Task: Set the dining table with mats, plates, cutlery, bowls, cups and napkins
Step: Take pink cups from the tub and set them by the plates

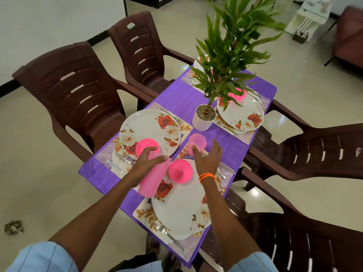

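Note:
A purple-clothed table (231,142) carries floral mats, white rose-pattern plates and cutlery. My left hand (146,160) grips a tall tilted stack of pink cups (152,181) above the gap between the left plate (149,126) and the near plate (180,207). One pink bowl (180,170) sits on the near plate, and another pink bowl (144,147) on the left plate is partly hidden by my fingers. A single pink cup (198,141) stands upright beyond the near mat. My right hand (208,158) is spread beside it, thumb touching its side.
A white pot with a tall green plant (204,119) stands mid-table, hiding part of the far settings. The far right plate (241,114) holds a pink bowl (238,94). Brown plastic chairs (78,99) surround the table. A fork (169,235) lies by the near plate.

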